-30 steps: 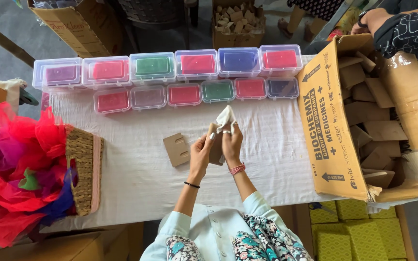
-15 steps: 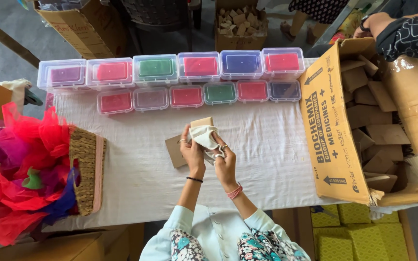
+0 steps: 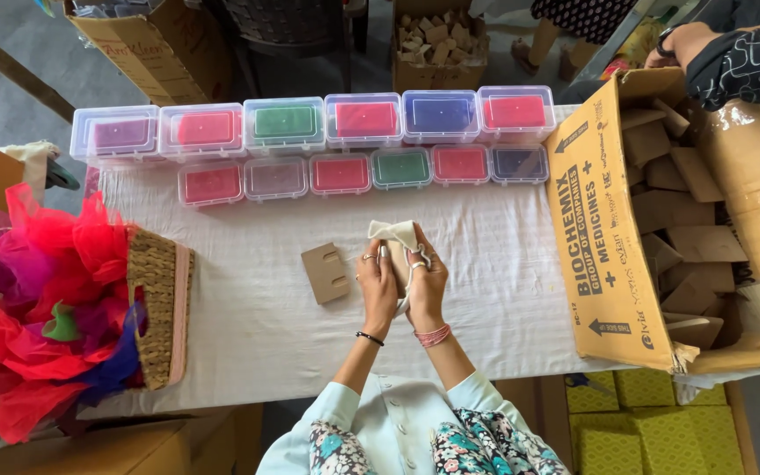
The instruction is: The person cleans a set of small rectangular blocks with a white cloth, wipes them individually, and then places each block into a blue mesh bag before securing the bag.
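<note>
At the centre of the frame we see both hands pressed together around a small cream cloth pouch [image 3: 398, 237]. The left hand [image 3: 377, 283] and the right hand [image 3: 426, 283] are closed on it from either side, fingers curled, with the pouch's top edge standing up above the fingertips. A thin cord or drawstring seems to loop over the right hand's fingers, though at this size we cannot be sure what it is.

Just left of the hands, flat on the white tablecloth [image 3: 257, 317], lies a cardboard card [image 3: 326, 273] with notched edges, untouched. Along the upper part of the frame run two rows of clear plastic boxes [image 3: 310, 145] holding coloured fillings: purple, red, green, blue. At the right edge sits a large open carton [image 3: 609, 229] full of similar cardboard pieces, and another person's arm [image 3: 741, 62] reaches over it at upper right. At the left edge, a woven basket [image 3: 156, 317] sits beside bunches of bright netting [image 3: 37, 317].

We judge the step in hand to be working the pouch itself, opening or closing its mouth. A next move would call for both hands keeping the fabric steady while fingertips work the top edge.
</note>
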